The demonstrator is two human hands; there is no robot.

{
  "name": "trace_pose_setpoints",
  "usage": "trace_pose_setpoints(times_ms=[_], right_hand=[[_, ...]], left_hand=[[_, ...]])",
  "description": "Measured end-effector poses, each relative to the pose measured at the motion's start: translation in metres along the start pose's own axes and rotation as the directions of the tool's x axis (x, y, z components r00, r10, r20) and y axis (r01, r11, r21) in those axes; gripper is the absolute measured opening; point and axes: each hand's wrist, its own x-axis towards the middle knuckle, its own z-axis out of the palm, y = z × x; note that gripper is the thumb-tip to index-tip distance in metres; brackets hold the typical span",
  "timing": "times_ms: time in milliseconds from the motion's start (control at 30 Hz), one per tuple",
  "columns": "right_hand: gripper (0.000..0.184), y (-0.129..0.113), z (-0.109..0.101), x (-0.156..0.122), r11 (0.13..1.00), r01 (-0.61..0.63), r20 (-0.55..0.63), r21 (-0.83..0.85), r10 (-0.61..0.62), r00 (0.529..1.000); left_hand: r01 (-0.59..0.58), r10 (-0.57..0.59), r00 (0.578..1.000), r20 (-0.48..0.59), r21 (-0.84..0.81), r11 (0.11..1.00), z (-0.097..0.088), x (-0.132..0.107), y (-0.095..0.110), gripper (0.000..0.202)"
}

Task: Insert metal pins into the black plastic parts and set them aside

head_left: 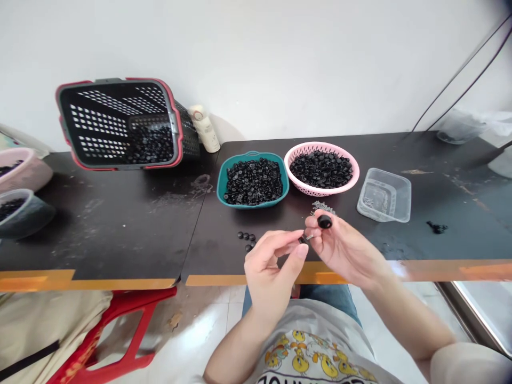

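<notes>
1. Left hand (272,266): raised over the near edge of the tabletop (120,224). Fingers (280,240) are curled, with index and thumb tips closed to a pinch on a small part (306,237). The part is tiny, dark with a bit of metal, and too small to identify.
2. Right hand (344,248): just right of the left hand, fingertips meeting it at the small part. Thumb and fingers are closed round a black cap (325,221), held at the tips above the pinch; the other fingers are loosely bent.
3. Both held things are in the air, near and centre, in front of the two baskets.
4. Pile of springs (323,207): on the tabletop just beyond the right hand, near the pink basket.
5. Pink basket (352,178): far centre-right, full of black caps.
6. Teal basket (221,184): touching the pink one on its left, full of black parts.
7. Clear tray (400,200): right of the pink basket, with a few metal bits inside.
8. Loose black pieces (247,237): on the tabletop just left of the left hand.
9. Black crate (120,125): far left, tipped on its side.
</notes>
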Motion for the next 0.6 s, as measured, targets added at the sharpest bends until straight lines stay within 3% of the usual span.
trace_pose_setpoints(times_ms=[100,267,600], right_hand=[[0.031,0.012,0.008,-0.004,0.996,0.001,-0.018,0.086,0.0,1.0],[0.026,0.019,0.005,-0.004,0.991,0.099,0.004,-0.084,-0.099,0.995],[0.022,0.025,0.01,-0.001,0.978,0.198,-0.106,-0.063,-0.204,0.973]], left_hand=[[-0.07,0.071,0.997,-0.016,0.071,0.995,0.006,0.003,0.006,0.023],[-0.149,0.159,0.986,-0.04,0.183,0.972,0.01,0.007,0.013,0.027],[-0.121,0.13,0.991,-0.014,0.268,0.956,0.005,0.008,0.007,0.02]])
